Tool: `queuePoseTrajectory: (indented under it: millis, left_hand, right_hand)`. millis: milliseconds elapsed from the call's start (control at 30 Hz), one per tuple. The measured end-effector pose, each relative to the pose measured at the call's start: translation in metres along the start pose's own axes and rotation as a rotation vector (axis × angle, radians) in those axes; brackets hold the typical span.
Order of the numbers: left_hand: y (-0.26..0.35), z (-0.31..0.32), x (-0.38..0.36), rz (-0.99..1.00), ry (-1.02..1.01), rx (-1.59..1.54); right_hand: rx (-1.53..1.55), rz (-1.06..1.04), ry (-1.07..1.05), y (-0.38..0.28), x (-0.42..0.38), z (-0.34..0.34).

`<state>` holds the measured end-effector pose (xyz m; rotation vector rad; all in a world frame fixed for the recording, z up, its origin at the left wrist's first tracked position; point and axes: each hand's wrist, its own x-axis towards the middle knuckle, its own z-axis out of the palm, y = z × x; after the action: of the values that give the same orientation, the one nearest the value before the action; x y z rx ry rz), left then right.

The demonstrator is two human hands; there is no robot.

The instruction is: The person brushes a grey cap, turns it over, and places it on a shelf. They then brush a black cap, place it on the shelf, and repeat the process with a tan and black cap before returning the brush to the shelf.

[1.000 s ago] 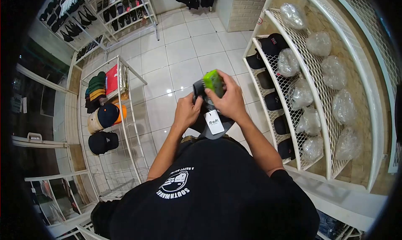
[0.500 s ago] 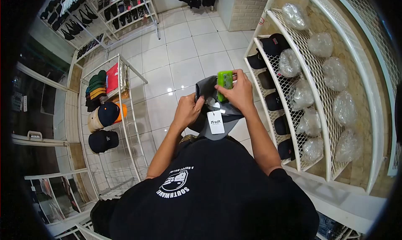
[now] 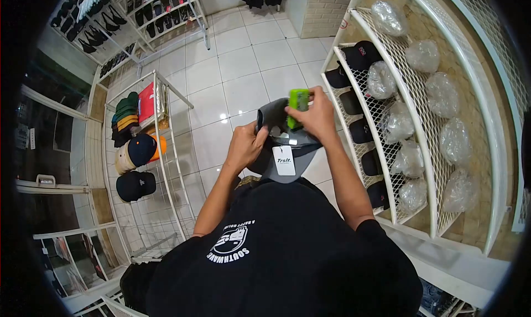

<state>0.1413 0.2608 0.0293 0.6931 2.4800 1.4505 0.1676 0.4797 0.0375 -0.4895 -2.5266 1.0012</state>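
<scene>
My left hand (image 3: 245,147) is closed on the left edge of a dark grey cap (image 3: 269,169), thumb on top of the rim. The cap sits in front of my chest with its visor pointing toward me. A white tag (image 3: 284,160) printed "Trslr." hangs over the visor. My right hand (image 3: 318,117) pinches a small bright green block (image 3: 298,108) with a dark patch on its face, held at the cap's upper right part. I cannot make out exactly what the block is, nor whether it touches the fabric.
On my right, a white mesh rack (image 3: 395,168) bears dark caps and several clear plastic bundles (image 3: 442,95). To the left stands a white-framed shelf (image 3: 176,192) with stacked caps (image 3: 136,186) and a red folded item (image 3: 146,102). Shoe racks (image 3: 163,13) line the back; the floor (image 3: 243,65) is tiled.
My right hand and the green block have shifted slightly upward. The cap has tilted a little, so more of its right side shows. My left hand keeps its grip.
</scene>
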Motion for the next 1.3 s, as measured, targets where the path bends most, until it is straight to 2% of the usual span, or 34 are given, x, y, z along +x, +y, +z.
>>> queuePoseTrajectory:
  millis: [67, 133, 200, 267, 300, 367, 467, 500, 533, 633, 667, 733, 767, 900, 1000, 1067, 1167, 1200, 1267, 1300]
  left_hand:
    - [0.003, 0.002, 0.001, -0.021, -0.009, 0.003]
    - [0.003, 0.009, -0.002, 0.023, 0.048, 0.052]
    - [-0.002, 0.012, -0.005, 0.065, 0.055, 0.108]
    - [0.011, 0.005, -0.004, 0.016, 0.077, 0.013]
    - [0.006, 0.004, -0.004, 0.029, 0.097, 0.060]
    - [-0.002, 0.010, -0.005, 0.055, 0.113, 0.081]
    - [-0.009, 0.020, -0.006, 0.123, 0.127, 0.120]
    - [-0.002, 0.018, -0.007, 0.085, 0.129, 0.053]
    - [0.001, 0.017, -0.007, 0.048, 0.133, -0.012]
    - [-0.006, 0.015, -0.008, 0.042, 0.148, 0.047]
    - [-0.008, 0.016, -0.007, 0.051, 0.157, 0.085]
    - [-0.007, 0.020, -0.006, 0.028, 0.132, 0.081]
    - [-0.011, 0.025, -0.007, 0.056, 0.127, 0.071]
    - [-0.007, 0.014, -0.003, 0.053, 0.147, 0.006]
    - [-0.013, 0.017, -0.003, 0.021, 0.150, 0.080]
    - [-0.017, 0.025, -0.005, 0.113, 0.160, 0.079]
    - [-0.011, 0.018, -0.005, 0.107, 0.202, 0.004]
    - [-0.012, 0.016, -0.005, 0.096, 0.235, -0.019]
    - [-0.013, 0.018, -0.006, 0.067, 0.231, -0.023]
    - [-0.015, 0.018, -0.004, 0.073, 0.202, 0.044]
  right_hand:
    - [-0.005, 0.033, -0.029, 0.007, 0.001, -0.001]
    - [0.114, -0.077, -0.067, -0.015, -0.015, -0.002]
    - [0.179, -0.015, -0.142, -0.021, -0.017, -0.002]
    - [0.007, 0.055, 0.016, -0.002, -0.001, -0.005]
    - [-0.031, 0.031, 0.070, 0.006, 0.004, -0.006]
    - [0.004, 0.039, 0.023, 0.019, -0.001, -0.004]
    - [0.113, 0.038, -0.064, -0.011, -0.009, -0.002]
    - [0.065, 0.003, 0.005, -0.003, -0.006, 0.004]
    - [0.039, 0.095, 0.012, 0.008, 0.000, 0.003]
    - [-0.100, 0.143, 0.077, 0.021, 0.007, -0.002]
    - [-0.100, 0.137, 0.079, 0.017, 0.006, -0.004]
    - [0.167, 0.084, -0.027, -0.014, -0.009, -0.006]
    - [0.175, 0.040, -0.044, -0.021, -0.012, 0.000]
    - [0.014, 0.099, 0.096, 0.018, 0.008, 0.002]
    - [0.032, 0.044, 0.078, 0.004, -0.003, -0.001]
    - [0.163, 0.043, -0.041, -0.013, -0.010, 0.008]
    - [0.021, 0.087, 0.104, 0.018, 0.006, 0.014]
    - [-0.005, 0.150, 0.102, 0.019, 0.010, 0.008]
    - [-0.055, 0.087, 0.122, 0.017, 0.008, 0.007]
    - [0.029, 0.071, 0.062, 0.003, 0.004, 0.003]
